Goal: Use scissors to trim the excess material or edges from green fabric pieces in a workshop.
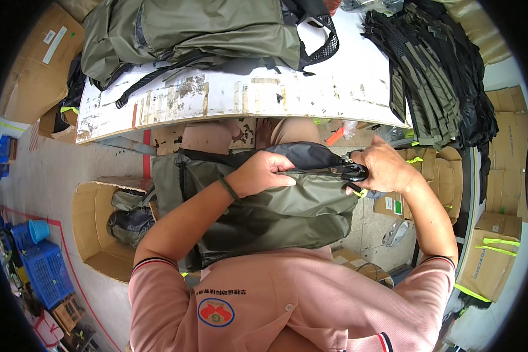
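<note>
An olive-green bag (270, 214) with a black panel along its far side lies across my lap. My left hand (263, 175) is closed on the bag's black edge strip (314, 171), thumb and fingers pinching it near the middle. At the bag's right end, my right hand (384, 167) curls closed around a glossy black fitting (353, 172) at the end of that strip. Its exact kind is partly hidden by the fingers. The strip runs nearly straight between my two hands.
Ahead, a worn white table (229, 100) carries another olive-green bag (217, 35) with black straps. A pile of black and olive straps (431, 76) hangs over its right side. An open cardboard box (91, 234) stands at left, more boxes (490, 258) at right.
</note>
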### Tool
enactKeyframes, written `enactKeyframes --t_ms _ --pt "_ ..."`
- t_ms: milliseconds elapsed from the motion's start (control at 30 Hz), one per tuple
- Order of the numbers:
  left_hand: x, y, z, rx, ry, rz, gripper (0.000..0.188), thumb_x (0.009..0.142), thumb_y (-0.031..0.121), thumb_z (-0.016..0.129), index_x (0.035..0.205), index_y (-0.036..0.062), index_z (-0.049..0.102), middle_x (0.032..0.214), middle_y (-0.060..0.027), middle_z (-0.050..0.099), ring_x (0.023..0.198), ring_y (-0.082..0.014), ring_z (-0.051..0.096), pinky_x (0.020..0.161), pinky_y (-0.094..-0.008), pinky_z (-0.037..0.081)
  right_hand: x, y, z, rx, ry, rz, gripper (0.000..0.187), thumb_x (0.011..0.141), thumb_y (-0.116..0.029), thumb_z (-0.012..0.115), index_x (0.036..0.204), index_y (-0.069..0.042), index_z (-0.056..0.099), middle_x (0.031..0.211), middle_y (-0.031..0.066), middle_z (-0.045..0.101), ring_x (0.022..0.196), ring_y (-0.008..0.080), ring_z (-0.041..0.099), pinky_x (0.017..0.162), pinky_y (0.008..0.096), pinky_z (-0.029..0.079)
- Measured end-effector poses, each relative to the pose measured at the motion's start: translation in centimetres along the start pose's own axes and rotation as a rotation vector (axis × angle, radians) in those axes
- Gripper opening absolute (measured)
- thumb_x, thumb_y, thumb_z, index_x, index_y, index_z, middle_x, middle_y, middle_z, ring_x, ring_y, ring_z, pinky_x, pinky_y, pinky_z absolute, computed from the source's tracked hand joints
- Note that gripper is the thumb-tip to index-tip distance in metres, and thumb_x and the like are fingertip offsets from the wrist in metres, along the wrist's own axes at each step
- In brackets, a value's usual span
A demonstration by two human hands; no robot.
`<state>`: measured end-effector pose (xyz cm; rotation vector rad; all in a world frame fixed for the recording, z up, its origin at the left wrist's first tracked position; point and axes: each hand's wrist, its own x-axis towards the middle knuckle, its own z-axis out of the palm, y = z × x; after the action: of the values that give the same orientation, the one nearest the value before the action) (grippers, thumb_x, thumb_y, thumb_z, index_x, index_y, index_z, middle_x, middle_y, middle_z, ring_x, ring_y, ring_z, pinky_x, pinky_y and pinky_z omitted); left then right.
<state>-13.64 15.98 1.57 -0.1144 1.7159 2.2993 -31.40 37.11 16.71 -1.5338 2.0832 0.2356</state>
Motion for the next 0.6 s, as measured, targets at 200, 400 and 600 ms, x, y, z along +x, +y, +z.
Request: enactKeyframes --t_ms 200,400,600 --pt "0.0 0.8 0.3 -0.018 -0.02 -0.009 0.033 0.08 0.004 0.073 0.108 -0.0081 0.062 0.095 -0.0067 0.067 0.085 -0.0085 0.06 0.078 -0.0257 0.05 0.0 0.2 0.8 -0.007 0.093 -0.039 0.043 0.067 -0.045 0.078 0.076 -0.008 0.059 0.062 0.0101 0.06 0.069 0.0317 0.059 0.082 0.0381 0.036" --pt "0.1 0.4 0.2 -0.025 -0.024 0.021 0.031 0.08 0.004 0.073 0.107 -0.0078 0.062 0.095 -0.0061 0.067 0.085 -0.0079 0.059 0.078 -0.0257 0.049 0.4 0.4 1.3 -0.015 0.11 -0.069 0.047 0.065 -0.048 0.08 0.071 -0.008 0.056 0.059 0.0093 0.057 0.064 0.0323 0.055 0.076 0.0364 0.034" --pt "0.0 0.6 0.4 -0.049 -0.03 0.04 0.029 0.08 0.002 0.073 0.105 -0.0076 0.063 0.096 -0.0063 0.068 0.085 -0.0074 0.059 0.078 -0.0254 0.049 0.3 0.5 1.5 -0.016 0.076 -0.052 0.046 0.066 -0.049 0.08 0.071 -0.009 0.057 0.057 0.01 0.056 0.063 0.033 0.055 0.078 0.0373 0.036"
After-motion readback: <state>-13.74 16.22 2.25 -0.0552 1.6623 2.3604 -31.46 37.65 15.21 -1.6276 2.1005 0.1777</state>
